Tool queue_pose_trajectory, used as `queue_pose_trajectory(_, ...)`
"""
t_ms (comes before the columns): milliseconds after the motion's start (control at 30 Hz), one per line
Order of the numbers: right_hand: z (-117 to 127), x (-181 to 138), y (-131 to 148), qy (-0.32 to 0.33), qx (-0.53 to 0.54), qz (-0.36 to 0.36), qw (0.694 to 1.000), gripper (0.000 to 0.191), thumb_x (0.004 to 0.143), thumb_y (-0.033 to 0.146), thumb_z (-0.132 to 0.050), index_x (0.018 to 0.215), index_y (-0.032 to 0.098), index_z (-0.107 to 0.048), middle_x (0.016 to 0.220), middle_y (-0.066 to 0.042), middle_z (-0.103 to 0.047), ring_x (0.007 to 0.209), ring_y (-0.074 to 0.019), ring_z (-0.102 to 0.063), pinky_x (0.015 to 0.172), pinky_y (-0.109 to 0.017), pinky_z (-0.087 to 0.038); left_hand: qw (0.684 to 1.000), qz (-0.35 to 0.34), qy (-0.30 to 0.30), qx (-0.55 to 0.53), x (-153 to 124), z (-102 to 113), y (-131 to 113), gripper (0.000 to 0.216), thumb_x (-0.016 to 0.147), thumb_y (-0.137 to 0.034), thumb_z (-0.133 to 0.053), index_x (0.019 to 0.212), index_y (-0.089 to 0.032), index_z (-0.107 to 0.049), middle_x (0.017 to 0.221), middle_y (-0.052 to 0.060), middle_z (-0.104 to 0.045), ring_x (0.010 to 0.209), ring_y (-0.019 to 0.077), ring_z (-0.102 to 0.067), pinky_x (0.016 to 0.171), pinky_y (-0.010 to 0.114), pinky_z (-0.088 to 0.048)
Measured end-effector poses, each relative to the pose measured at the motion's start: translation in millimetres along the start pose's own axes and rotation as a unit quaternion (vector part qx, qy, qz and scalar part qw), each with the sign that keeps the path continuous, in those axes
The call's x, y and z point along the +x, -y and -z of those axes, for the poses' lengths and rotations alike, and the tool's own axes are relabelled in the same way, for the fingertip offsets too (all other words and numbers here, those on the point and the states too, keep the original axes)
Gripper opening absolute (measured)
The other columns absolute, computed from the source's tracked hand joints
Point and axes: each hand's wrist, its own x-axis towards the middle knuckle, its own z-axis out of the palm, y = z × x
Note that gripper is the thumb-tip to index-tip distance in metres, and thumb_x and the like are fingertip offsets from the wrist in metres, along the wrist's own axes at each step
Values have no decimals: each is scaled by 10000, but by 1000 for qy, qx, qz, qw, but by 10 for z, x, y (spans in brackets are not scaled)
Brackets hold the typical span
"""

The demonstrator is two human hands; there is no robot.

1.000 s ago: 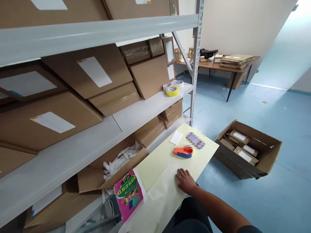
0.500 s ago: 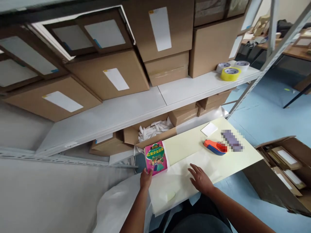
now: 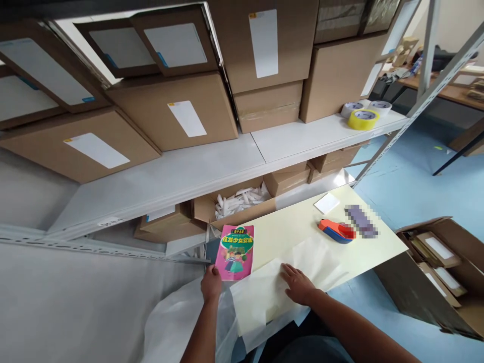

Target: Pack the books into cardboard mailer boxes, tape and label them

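Observation:
My left hand (image 3: 210, 283) grips the lower left corner of a pink children's book (image 3: 234, 251), which lies at the left end of a pale yellow tabletop (image 3: 298, 227). My right hand (image 3: 298, 284) rests flat, fingers spread, on a thin white sheet of wrapping paper (image 3: 280, 285) spread over the near part of the tabletop. Farther right on the tabletop lie an orange and blue tape dispenser (image 3: 336, 231), a small white card (image 3: 326, 202) and a blurred-out item (image 3: 362, 228).
A metal shelf rack (image 3: 212, 161) with several labelled cardboard boxes stands behind the tabletop. Tape rolls (image 3: 362, 118) sit at its right end. An open box of white paper strips (image 3: 238, 201) sits below. An open carton (image 3: 434, 262) stands on the blue floor at right. White sheeting (image 3: 170, 322) hangs at lower left.
My left hand has slid the pink book slightly left and toward me. My right hand has drawn back along the white paper. The camera view shifted a little.

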Motion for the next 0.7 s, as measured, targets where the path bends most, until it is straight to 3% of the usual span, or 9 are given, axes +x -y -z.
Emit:
queue_pose_trajectory(100, 5, 28, 50, 15, -7, -5, 1000, 725, 782, 195, -618, 1493, 158, -483, 1685, -164, -220, 1552, -326, -213, 1209, -514, -284, 996, -35, -82, 14, -249, 323, 72, 417, 1041, -310, -304, 1336, -171, -565, 1224, 143, -697, 1105, 311, -664, 952, 445, -504)
queue_pose_trajectory(200, 13, 61, 131, 17, -15, -10, 1000, 736, 791, 234, -653, 1498, 138, -471, 1683, -191, -203, 1551, -346, -209, 1200, -524, -294, 979, -52, -197, 9, -586, 584, 215, 474, 1024, -423, -285, 1399, -269, -532, 1224, 76, -715, 1091, 315, -672, 920, 448, -522)
queue_pose_trajectory(267, 31, 34, 128, -1, -8, -7, 1000, 707, 814, 268, -655, 1487, 130, -486, 1676, -200, -223, 1547, -348, -223, 1204, -515, -290, 971, -26, -238, -5, -809, 612, 285, 508, 1007, -469, -276, 1432, -312, -504, 1271, 53, -700, 1151, 323, -649, 936, 454, -526)
queue_pose_trajectory(300, 48, -4, 93, -22, -3, -8, 1000, 684, 831, 277, -644, 1482, 134, -495, 1673, -195, -239, 1544, -343, -233, 1210, -509, -281, 973, -22, -231, -17, -918, 561, 292, 522, 998, -470, -277, 1451, -317, -485, 1299, 46, -689, 1183, 317, -635, 945, 443, -530)
queue_pose_trajectory(400, 143, -216, -175, -109, -11, -47, 993, 631, 874, 257, -587, 1491, 170, -491, 1672, -163, -267, 1543, -321, -243, 1232, -513, -230, 976, -5, -128, -177, -1250, 150, 155, 573, 960, -501, -324, 1461, -261, -466, 1280, 78, -695, 1131, 306, -662, 880, 409, -567)
queue_pose_trajectory(467, 238, -405, -457, -147, -38, -91, 984, 632, 887, 229, -559, 1510, 183, -467, 1679, -151, -253, 1551, -315, -220, 1237, -527, -204, 923, 40, -44, -380, -1476, -260, -52, 631, 902, -601, -432, 1390, -209, -515, 1183, 117, -717, 982, 298, -707, 771, 396, -588)
queue_pose_trajectory(533, 329, -575, -751, -147, -69, -135, 977, 636, 893, 222, -556, 1520, 176, -454, 1683, -157, -234, 1556, -327, -198, 1230, -545, -203, 857, 86, 28, -507, -1690, -666, -301, 649, 769, -636, -636, 1244, -195, -595, 1083, 112, -725, 863, 260, -715, 691, 355, -588)
queue_pose_trajectory(600, 377, -686, -991, -132, -95, -174, 971, 634, 898, 230, -566, 1519, 168, -457, 1674, -176, -252, 1546, -358, -220, 1200, -563, -256, 818, 110, 94, -557, -1864, -1001, -540, 632, 675, -609, -756, 1131, -189, -633, 1036, 104, -722, 816, 228, -712, 667, 320, -581)
queue_pose_trajectory(700, 330, -711, -1185, -143, -133, -194, 962, 616, 919, 180, -514, 1531, 195, -447, 1645, -183, -325, 1506, -391, -307, 1119, -580, -359, 803, 127, 151, -562, -2019, -1351, -823, 618, 616, -588, -812, 1053, -185, -645, 1000, 102, -718, 798, 222, -719, 653, 309, -580)
